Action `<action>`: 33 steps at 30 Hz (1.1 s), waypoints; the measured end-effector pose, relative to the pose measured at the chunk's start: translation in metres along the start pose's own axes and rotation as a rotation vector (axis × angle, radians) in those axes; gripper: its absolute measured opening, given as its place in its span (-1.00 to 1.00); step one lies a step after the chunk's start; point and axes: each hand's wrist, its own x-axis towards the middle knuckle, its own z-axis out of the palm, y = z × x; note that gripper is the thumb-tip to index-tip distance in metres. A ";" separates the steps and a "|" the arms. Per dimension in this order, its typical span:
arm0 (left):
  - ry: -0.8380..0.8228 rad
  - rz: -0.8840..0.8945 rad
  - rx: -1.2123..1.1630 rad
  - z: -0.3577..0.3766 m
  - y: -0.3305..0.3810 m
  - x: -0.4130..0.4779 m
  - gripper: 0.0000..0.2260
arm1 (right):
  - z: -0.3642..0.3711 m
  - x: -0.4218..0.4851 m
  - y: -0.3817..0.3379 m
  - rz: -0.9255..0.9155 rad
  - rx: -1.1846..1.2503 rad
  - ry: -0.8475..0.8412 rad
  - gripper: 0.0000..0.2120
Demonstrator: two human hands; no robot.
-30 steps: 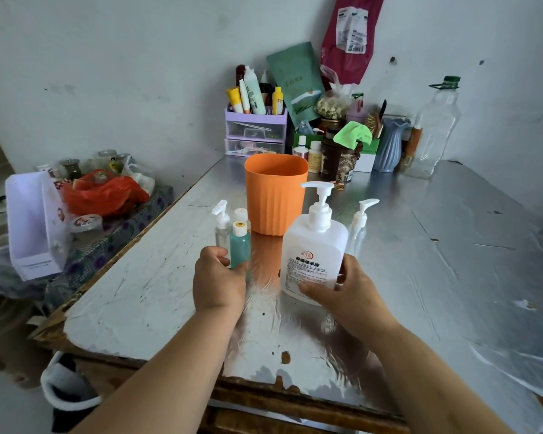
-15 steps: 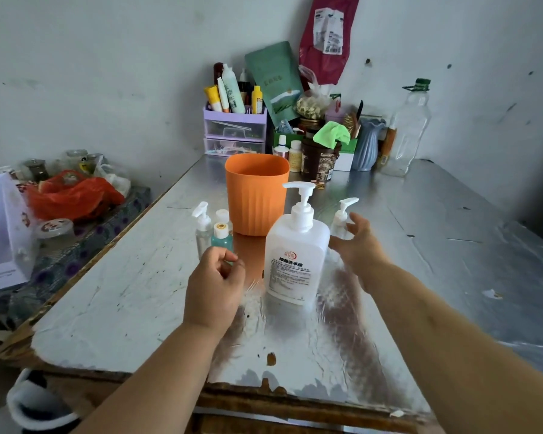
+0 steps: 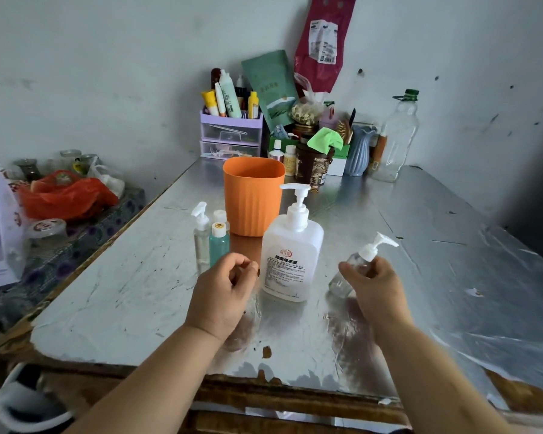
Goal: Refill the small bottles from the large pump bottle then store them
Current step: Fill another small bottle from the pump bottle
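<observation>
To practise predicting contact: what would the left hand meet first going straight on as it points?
Probably the pump bottle, just beyond the left hand; if it slips past, the cup. Depth is unclear.

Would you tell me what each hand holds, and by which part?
The right hand grips the small pump bottle round its body, just below the pump; the left hand holds nothing.
</observation>
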 end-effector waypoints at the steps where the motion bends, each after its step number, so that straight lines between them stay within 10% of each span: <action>1: -0.034 0.043 0.010 -0.001 0.000 -0.002 -0.90 | -0.002 -0.009 -0.002 -0.003 0.003 -0.024 -0.67; 12: -0.471 0.148 -0.065 -0.004 0.011 -0.028 -0.57 | 0.019 -0.077 -0.014 -0.158 -0.088 -0.301 -0.69; 33: -0.527 0.071 0.082 -0.005 0.014 -0.027 -0.63 | 0.035 -0.077 -0.025 -0.226 0.122 -0.254 -0.70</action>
